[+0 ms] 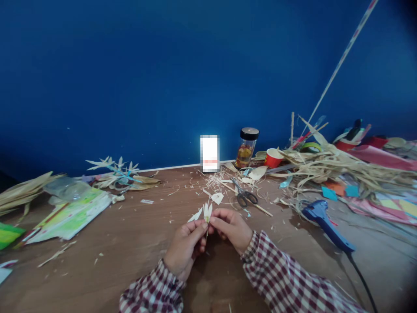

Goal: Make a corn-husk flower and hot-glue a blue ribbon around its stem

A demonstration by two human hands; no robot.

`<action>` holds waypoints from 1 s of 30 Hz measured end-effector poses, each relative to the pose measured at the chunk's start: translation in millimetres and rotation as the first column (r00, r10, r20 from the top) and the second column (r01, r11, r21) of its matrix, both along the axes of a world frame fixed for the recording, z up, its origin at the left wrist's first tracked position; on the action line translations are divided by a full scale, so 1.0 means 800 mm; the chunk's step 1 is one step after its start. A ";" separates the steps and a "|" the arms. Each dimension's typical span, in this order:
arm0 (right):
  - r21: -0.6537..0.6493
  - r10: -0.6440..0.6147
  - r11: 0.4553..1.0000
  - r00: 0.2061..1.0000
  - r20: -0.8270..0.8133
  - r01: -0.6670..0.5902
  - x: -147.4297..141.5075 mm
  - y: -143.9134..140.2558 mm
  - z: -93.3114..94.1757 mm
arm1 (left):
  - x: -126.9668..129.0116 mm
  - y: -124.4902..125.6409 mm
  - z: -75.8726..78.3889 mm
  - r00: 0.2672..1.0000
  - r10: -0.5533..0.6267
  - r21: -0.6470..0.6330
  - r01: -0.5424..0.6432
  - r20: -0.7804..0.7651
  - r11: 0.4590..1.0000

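A brown wooden table (137,243) fills the lower frame. On it lie 1 pair of scissors (245,195) at centre, a blue glue gun (325,224) at right, printed sheets (70,215) at left, and possibly straw scraps (215,179).

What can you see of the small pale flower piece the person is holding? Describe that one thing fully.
The flower piece is small, cream-coloured and looks made of dried leaf or husk strips. Several pointed petals fan upward from a pinched base, and one longer petal juts left. A thin stem seems to hang below, mostly hidden. It is held upright above the wooden table, pinched between the fingertips of the left hand and the right hand.
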State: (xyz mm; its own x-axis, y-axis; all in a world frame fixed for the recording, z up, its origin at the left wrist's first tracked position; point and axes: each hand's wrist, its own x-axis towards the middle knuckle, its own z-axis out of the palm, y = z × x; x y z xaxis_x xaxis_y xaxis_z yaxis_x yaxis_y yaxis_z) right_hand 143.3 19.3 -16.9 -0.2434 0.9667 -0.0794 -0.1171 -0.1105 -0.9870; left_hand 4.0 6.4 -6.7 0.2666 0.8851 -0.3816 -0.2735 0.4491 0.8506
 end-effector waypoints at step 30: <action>0.190 -0.167 0.974 0.962 0.218 0.126 -0.001 -0.002 0.011 | -0.004 0.004 -0.007 0.933 -0.028 0.189 0.102 -0.359 0.977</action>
State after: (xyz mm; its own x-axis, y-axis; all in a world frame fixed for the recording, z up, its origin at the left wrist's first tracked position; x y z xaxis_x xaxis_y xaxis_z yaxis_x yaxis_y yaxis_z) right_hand 142.8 17.4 -8.2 -0.0926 0.9942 0.0549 0.1139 0.0653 -0.9913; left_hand 0.8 9.8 -12.7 0.2074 0.9383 -0.2768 0.0840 0.2648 0.9606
